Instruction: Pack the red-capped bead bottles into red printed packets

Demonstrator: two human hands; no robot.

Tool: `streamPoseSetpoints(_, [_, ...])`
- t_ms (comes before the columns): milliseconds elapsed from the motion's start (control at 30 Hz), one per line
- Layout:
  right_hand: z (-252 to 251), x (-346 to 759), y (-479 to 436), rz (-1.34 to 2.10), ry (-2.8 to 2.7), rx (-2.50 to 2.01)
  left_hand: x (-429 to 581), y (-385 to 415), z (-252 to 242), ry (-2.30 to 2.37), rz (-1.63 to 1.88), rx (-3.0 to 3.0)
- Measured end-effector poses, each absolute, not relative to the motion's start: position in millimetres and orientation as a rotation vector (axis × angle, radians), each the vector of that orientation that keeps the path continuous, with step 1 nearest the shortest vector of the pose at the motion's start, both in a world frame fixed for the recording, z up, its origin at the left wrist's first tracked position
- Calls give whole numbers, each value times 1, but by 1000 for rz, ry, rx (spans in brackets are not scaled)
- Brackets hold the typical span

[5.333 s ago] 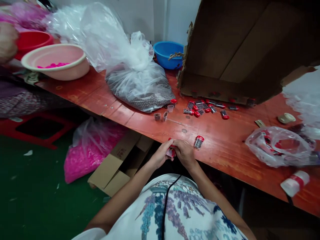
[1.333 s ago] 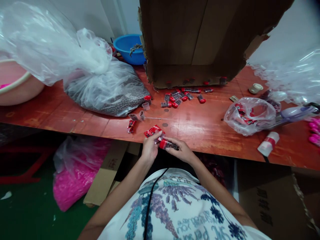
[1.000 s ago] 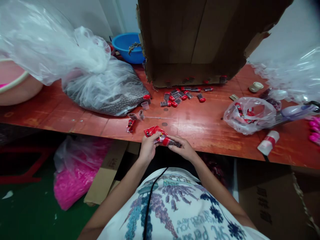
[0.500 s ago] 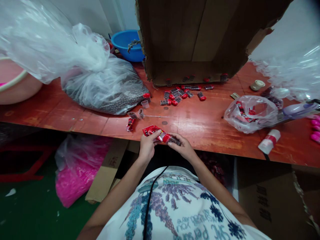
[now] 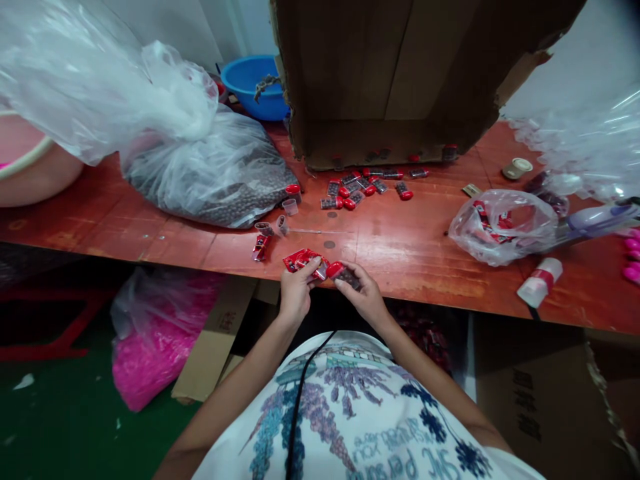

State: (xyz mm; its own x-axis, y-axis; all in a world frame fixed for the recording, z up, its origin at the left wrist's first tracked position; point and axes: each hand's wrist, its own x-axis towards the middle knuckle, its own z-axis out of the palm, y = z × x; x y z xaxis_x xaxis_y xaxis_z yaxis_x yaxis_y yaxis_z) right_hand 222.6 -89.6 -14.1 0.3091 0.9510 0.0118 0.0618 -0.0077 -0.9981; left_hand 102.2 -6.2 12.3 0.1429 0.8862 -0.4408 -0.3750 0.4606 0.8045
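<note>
My left hand (image 5: 297, 288) is closed on a red printed plastic packet (image 5: 301, 260) at the table's front edge. In my right hand (image 5: 364, 293) is a small clear bottle (image 5: 346, 275) of dark beads, its red cap pointing left toward the packet. The cap sits close by the packet's right end; whether they touch I cannot tell. Another red packet (image 5: 261, 247) lies left of my hands, beside small clear cups (image 5: 283, 225). Farther back, several red-capped bottles (image 5: 354, 199) of dark beads lie in a loose group.
A clear bag of grey beads (image 5: 220, 173) rests on the red table (image 5: 400, 240) at left. An open cardboard box (image 5: 370, 87) stands behind. At right are a small plastic bag (image 5: 503, 227) with red packets and a white roll (image 5: 539, 282).
The bottle and the packet have come apart slightly. My right hand has tilted the bottle a little, and its cap now shows clear of the packet.
</note>
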Motion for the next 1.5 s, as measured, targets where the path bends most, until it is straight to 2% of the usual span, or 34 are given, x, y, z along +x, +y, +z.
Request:
streamPoseSetpoints(267, [-15,213,-92,719,-1060,-1510,105,-14,14,996,999,614])
streamPoseSetpoints(567, [-5,213,-97,680,-1257,-1464,104,-9,16,1045,1046,586])
streamPoseSetpoints(1500, [-2,226,-95,993,-1158,-1396,104,-15,16,1042,1113,804])
